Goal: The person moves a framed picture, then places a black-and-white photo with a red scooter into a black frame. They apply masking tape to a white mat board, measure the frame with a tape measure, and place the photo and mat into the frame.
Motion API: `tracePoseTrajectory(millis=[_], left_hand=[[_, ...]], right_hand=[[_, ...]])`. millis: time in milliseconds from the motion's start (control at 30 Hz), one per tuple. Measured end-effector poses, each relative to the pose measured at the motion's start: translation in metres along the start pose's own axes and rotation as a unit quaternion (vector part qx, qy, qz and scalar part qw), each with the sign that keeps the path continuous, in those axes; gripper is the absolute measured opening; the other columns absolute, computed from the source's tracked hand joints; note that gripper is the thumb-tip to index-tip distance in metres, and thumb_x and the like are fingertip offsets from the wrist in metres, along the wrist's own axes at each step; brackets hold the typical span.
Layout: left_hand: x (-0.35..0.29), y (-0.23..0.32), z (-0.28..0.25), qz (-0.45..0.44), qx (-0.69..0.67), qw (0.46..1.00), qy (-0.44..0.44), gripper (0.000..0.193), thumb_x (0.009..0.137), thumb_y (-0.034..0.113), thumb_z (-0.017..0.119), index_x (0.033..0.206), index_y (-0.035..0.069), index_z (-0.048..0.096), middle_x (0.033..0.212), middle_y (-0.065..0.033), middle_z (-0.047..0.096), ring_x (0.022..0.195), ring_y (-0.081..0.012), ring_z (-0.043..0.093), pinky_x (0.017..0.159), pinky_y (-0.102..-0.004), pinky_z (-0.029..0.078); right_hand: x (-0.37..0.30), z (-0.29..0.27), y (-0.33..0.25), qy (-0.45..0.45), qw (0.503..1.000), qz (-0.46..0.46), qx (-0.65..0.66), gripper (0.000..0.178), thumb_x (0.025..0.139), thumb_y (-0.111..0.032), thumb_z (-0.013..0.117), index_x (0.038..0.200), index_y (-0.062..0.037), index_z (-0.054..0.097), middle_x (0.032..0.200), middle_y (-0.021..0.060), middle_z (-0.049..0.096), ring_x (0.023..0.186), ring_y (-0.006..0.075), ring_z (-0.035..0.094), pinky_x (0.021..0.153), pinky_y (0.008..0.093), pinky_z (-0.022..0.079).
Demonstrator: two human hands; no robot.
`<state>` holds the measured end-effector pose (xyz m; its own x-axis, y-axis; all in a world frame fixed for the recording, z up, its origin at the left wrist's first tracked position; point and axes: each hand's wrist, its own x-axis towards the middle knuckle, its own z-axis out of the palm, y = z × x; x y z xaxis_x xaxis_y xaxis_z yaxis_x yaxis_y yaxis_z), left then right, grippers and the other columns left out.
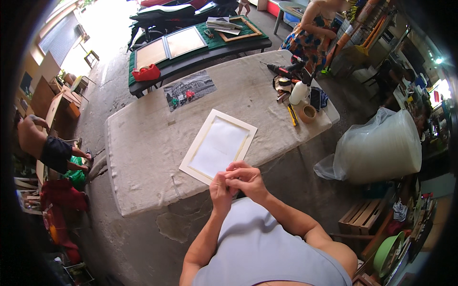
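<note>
My left hand (222,191) and my right hand (249,181) meet just over the near edge of the cloth-covered table (143,162). Fingers of both are pinched together; whatever is between them is hidden or too small to name. Right beyond them lies a cream picture mat (200,135) with a white sheet (218,143) showing in its window, turned at a slant. Farther back on the cloth rests a black-and-white photo print (191,88) of a large building with a few spots of green, white and red.
At the table's right end are a power drill (281,70), a white bottle (299,93), a yellow cutter (292,115) and a tape roll (308,113). A green-topped bench (210,52) holds frames and a red pouch (146,73). Right stands a plastic-wrapped roll (381,148). Two people are nearby.
</note>
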<state>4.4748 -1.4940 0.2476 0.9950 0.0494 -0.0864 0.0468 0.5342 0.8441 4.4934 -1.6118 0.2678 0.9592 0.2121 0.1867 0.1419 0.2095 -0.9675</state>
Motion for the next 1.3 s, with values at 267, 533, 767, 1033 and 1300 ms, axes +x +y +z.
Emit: tracePoseTrajectory(millis=[267, 533, 767, 1033, 1300], left_hand=[[-0.024, 0.017, 0.008, -0.071, -0.063, 0.99, -0.102, 0.06, 0.103, 0.016, 0.044, 0.154, 0.016, 0.011, 0.061, 0.0007, 0.046, 0.046, -0.0055, 0.037, 0.04, -0.0213, 0.028], [-0.019, -0.017, 0.043, -0.133, -0.038, 0.989, -0.055, 0.054, 0.105, 0.04, 0.035, 0.149, 0.009, 0.026, 0.073, -0.0045, 0.056, 0.044, -0.0066, 0.041, 0.035, -0.0206, 0.03], [0.021, -0.061, 0.11, -0.212, -0.168, 0.962, -0.034, 0.063, 0.103, 0.053, 0.034, 0.143, 0.004, 0.036, 0.115, -0.0185, 0.061, 0.104, -0.0243, 0.062, 0.09, -0.039, 0.052], [0.028, -0.09, 0.176, 0.292, 0.372, 0.876, -0.091, 0.074, 0.1, 0.055, 0.036, 0.147, -0.002, 0.034, 0.147, -0.022, 0.04, 0.14, -0.0347, 0.031, 0.116, -0.0467, 0.02], [0.043, -0.103, 0.212, 0.298, 0.519, 0.775, -0.202, 0.093, 0.094, 0.066, 0.033, 0.154, -0.001, 0.01, 0.161, -0.0227, 0.007, 0.15, -0.034, 0.0, 0.118, -0.0499, -0.005]], right_hand=[[-0.039, -0.003, -0.021, -0.01, 0.976, 0.182, 0.117, 0.025, 0.096, -0.01, 0.061, 0.114, 0.0067, 0.064, 0.086, 0.0059, 0.066, 0.073, 0.0118, 0.063, 0.069, 0.0269, 0.056], [-0.028, -0.055, -0.014, -0.032, 0.972, -0.089, -0.214, 0.015, 0.084, -0.001, 0.069, 0.099, 0.0008, 0.068, 0.095, 0.0109, 0.069, 0.083, 0.0192, 0.068, 0.073, 0.0328, 0.056], [-0.029, -0.12, -0.033, -0.014, 0.917, -0.227, -0.327, 0.01, 0.085, -0.002, 0.064, 0.094, -0.0025, 0.067, 0.098, 0.0122, 0.069, 0.103, 0.0302, 0.065, 0.099, 0.0427, 0.043], [-0.05, -0.167, -0.027, -0.086, 0.942, 0.144, 0.292, 0.071, 0.104, -0.045, 0.033, 0.156, -0.0073, 0.004, 0.163, 0.0109, 0.002, 0.151, 0.0222, 0.006, 0.119, 0.0462, 0.015], [-0.057, -0.231, -0.006, -0.026, 0.847, 0.228, 0.479, 0.059, 0.106, -0.038, 0.033, 0.156, -0.0114, 0.016, 0.157, 0.0127, 0.027, 0.144, 0.0247, 0.03, 0.116, 0.0413, 0.027]])
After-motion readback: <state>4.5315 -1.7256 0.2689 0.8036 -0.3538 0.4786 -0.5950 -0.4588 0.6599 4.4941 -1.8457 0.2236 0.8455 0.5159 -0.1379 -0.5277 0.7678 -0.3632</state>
